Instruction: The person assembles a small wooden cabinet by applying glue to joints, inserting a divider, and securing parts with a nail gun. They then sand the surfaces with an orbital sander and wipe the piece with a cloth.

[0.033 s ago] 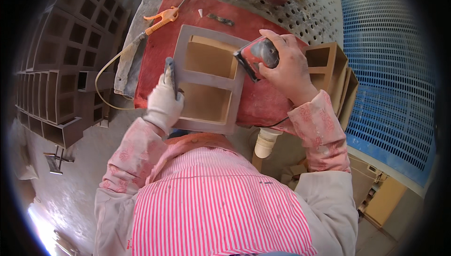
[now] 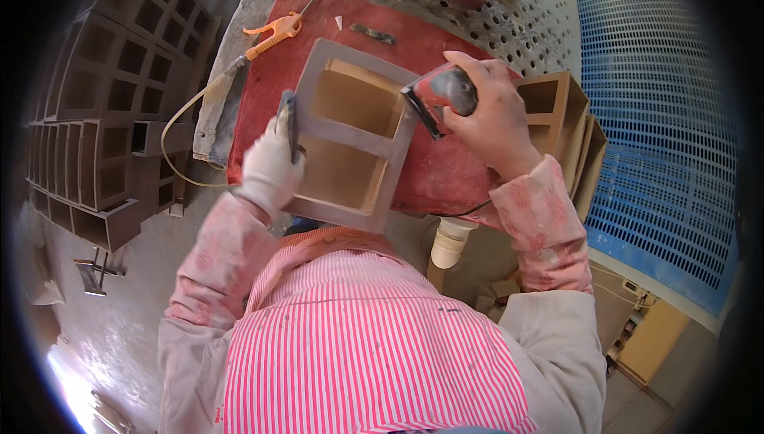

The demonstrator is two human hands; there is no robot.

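Sander [image 2: 452,91] partly unseen in grip of right hand [image 2: 497,115], dark bar [image 2: 289,112] in left hand [image 2: 272,167]

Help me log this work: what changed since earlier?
The grey rectangular box turned slightly clockwise, its near end swinging left. The white-gloved left hand, holding a narrow dark block, shifted slightly left. Nothing was released: the bare right hand still holds its red-black sander. The orange air gun stayed put.

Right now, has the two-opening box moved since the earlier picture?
Yes: against the red work surface, the box has turned slightly clockwise, its near end swinging left.
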